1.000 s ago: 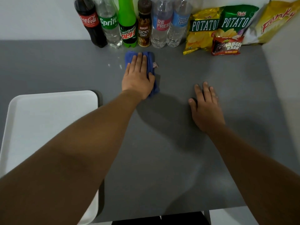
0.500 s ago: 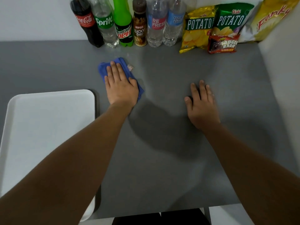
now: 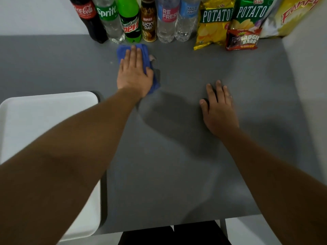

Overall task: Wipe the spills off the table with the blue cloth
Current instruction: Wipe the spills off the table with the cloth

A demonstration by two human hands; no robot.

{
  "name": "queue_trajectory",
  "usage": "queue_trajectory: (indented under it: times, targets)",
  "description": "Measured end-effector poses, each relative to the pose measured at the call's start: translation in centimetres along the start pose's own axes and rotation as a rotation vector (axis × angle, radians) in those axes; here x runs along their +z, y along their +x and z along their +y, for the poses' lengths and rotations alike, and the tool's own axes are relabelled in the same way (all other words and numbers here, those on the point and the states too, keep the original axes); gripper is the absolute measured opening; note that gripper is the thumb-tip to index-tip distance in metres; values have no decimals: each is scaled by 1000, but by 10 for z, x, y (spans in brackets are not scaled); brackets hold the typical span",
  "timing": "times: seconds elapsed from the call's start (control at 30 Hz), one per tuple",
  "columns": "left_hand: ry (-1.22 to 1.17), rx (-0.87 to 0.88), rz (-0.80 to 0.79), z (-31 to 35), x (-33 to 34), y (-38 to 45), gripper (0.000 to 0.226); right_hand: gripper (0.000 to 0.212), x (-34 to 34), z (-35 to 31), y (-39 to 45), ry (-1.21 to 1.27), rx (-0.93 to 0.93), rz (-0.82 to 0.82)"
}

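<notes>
The left hand (image 3: 134, 73) is pressing the blue cloth (image 3: 144, 52) flat against the grey worktop (image 3: 177, 156), with the fingers (image 3: 133, 55) extended, held together and laid on top of the fabric rather than clamped around it. The cloth is now lying at the far side of the worktop, just in front of the Mountain Dew bottle (image 3: 130, 20) and the Sprite bottle (image 3: 109, 18).

Compared with half a second ago, the hand and cloth are travelling away from the person and slightly to the right; before that, they were swinging left towards the white tray (image 3: 35, 121). This indicates a back-and-forth wiping stroke across the far-left zone of the worktop.

A small pale speck (image 3: 111, 62) is showing on the worktop just left of the cloth. Whether it is residual spill cannot be determined. No obvious wet patch is visible elsewhere, so the task appears to be well advanced, though the matte surface makes thin films hard to see.

The right hand (image 3: 219, 110) is resting palm down on the worktop, well apart from the cloth, fingers slightly spread and holding nothing. It is keeping the same position throughout and appears to be bracing the body.

With the cloth this close to the bottle row, a further push away from the person risks nudging a bottle.
</notes>
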State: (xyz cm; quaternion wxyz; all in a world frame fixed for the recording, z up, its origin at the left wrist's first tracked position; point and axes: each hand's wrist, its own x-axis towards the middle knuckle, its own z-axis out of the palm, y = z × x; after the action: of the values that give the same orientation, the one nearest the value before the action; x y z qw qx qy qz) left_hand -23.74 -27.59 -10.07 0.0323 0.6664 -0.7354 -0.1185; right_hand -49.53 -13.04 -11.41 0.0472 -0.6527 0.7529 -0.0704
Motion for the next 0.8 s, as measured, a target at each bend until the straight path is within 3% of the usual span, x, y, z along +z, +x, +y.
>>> queue_trajectory:
  times: [0.43, 0.6, 0.8]
  targets:
    - [-21, -63, 49, 24, 23, -79, 69, 60, -10, -3, 5, 47, 57, -139]
    - [-192, -55, 100, 19, 10, -81, 60, 62, -17, -3, 8, 38, 60, -196]
    - [-280, -318, 219, 16, -5, -86, 58, 61, -28, -1, 11, 51, 55, -247]
